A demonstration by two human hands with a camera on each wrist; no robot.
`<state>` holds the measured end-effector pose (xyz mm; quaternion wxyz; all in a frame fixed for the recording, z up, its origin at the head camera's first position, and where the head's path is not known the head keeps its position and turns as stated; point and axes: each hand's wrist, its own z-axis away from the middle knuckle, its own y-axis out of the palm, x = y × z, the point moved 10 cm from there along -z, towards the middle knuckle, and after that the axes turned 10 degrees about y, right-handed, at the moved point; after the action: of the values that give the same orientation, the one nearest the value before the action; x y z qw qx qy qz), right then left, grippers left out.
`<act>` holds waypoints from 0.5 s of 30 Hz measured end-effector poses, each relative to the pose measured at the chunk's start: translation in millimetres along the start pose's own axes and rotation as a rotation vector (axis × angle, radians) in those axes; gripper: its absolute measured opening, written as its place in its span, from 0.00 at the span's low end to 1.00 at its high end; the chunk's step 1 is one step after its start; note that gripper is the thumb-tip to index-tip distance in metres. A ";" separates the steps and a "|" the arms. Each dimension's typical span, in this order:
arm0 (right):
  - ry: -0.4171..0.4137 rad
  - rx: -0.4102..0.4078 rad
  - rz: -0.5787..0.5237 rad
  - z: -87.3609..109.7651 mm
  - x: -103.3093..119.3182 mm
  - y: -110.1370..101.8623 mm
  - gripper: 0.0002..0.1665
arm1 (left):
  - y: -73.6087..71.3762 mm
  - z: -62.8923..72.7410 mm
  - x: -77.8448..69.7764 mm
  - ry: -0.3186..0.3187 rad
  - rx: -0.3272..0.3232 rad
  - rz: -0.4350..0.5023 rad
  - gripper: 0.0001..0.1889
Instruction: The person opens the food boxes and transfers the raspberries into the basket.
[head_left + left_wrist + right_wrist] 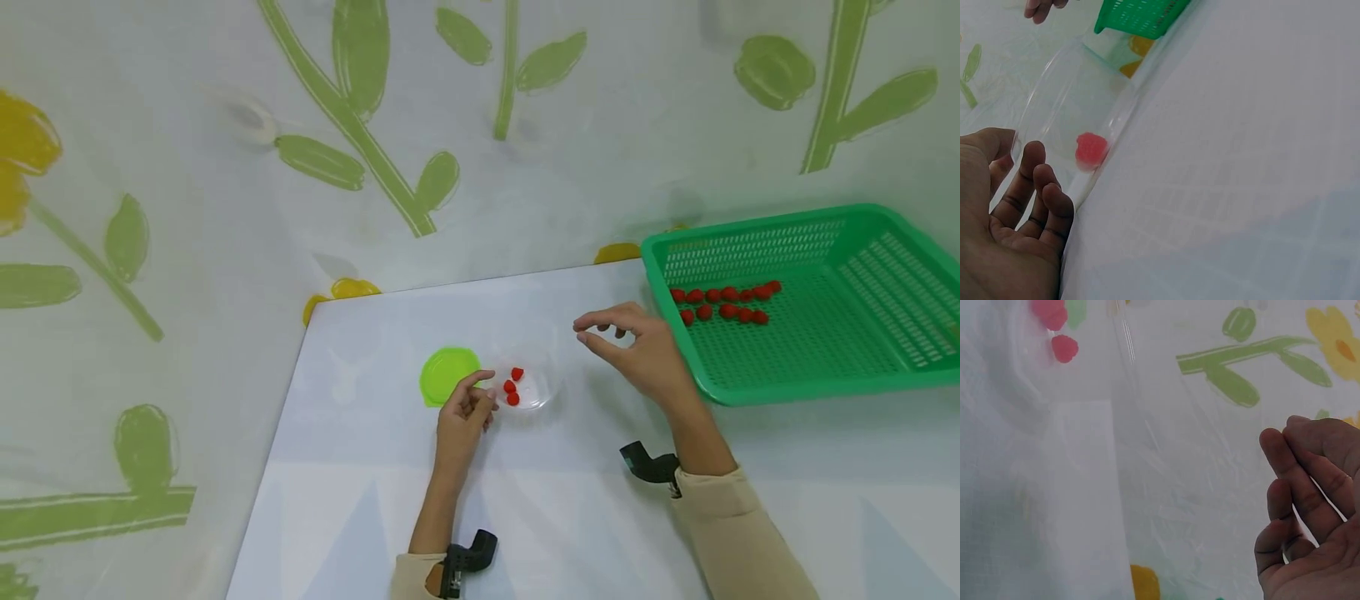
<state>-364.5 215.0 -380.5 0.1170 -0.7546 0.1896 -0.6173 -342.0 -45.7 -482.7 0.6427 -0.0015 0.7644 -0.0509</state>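
A clear plastic tub [536,390] stands on the table with small red, bumpy balls [513,399] in it; one red ball [1091,150] shows through its wall in the left wrist view. My left hand [459,421] is at the tub's left side, thumb and forefinger pinching its rim. Right of the tub, my right hand [633,350] hovers in the air, nothing between its loosely bent fingers; thumb and forefinger tips [1275,442] come close together. Beside the left hand lies a lime-green round lid [438,375].
A green mesh basket [825,387] stands at the right, close to the right hand, with several red balls [727,311] in two rows at its left end. The white table [360,467] meets a painted wall [600,167] at the back and left.
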 end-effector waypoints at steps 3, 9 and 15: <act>0.001 0.014 0.036 2.8 -1.5 5.4 0.09 | 0.6 3.9 -3.2 -0.019 -0.006 -0.008 0.15; 0.023 0.039 0.053 8.9 -5.0 12.8 0.10 | 0.7 9.3 0.0 -0.035 -0.008 -0.015 0.15; -0.005 0.034 0.058 9.7 -0.1 16.7 0.10 | -4.1 6.7 18.5 -0.040 -0.017 -0.024 0.16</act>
<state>-357.3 199.5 -389.5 0.1482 -0.7483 0.2006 -0.6147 -339.0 -51.6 -501.7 0.6573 -0.0169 0.7517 -0.0522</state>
